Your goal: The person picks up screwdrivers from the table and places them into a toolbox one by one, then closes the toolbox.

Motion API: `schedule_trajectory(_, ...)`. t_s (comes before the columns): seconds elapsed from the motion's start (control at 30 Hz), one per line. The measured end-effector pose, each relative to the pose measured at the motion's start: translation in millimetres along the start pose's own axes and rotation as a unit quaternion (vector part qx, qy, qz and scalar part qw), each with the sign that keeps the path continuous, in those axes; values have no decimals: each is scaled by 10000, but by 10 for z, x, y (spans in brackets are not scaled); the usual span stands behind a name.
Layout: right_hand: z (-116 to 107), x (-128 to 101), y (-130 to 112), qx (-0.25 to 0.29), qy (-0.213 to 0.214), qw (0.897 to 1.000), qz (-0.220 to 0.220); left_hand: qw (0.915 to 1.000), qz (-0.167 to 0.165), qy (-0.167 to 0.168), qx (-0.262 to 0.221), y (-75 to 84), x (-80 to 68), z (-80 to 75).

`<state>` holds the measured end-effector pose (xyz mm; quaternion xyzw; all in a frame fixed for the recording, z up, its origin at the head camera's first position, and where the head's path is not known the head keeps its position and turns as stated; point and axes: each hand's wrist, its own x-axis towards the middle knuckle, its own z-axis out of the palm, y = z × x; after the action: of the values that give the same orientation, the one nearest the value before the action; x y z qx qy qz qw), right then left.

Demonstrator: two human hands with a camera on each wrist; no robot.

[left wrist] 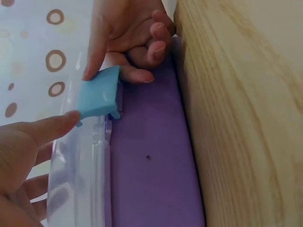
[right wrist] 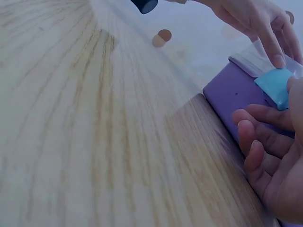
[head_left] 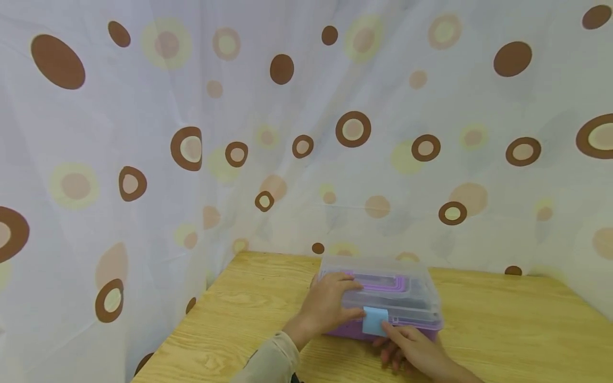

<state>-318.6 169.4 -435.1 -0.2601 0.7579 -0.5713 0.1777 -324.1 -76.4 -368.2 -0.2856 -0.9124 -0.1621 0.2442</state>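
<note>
Left hand (head_left: 328, 303): lies flat on the clear lid (head_left: 407, 290), fingers straight, thumb tip beside the blue latch (head_left: 374, 321).
Box (head_left: 383, 298): purple base, on the wooden table (head_left: 230, 319), under both hands.
Blue latch: front centre, between the hands.
Right hand (head_left: 412, 348): forefinger and thumb pinch the latch; other fingers curl below it.

A makeshift recording corner indoors: a wooden worktop (head_left: 230, 319) closed in by a dotted curtain (head_left: 191, 133) backdrop.
</note>
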Motion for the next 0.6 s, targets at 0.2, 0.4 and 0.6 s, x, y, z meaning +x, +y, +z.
schedule_trajectory(0.2, 10, 6, -1, -94, 73, 9999, 42, 9992, -239, 241, -214, 23, 31, 32)
schedule_trajectory(0.4, 2, 8, 25, -279, -47, 9996, -82, 9993, -238, 281, 7, 41, 42, 58)
schedule_trajectory(0.6, 14, 9, 53, -657, 106, 9977, -134, 9992, -216, 247, 222, 46, 36, 59)
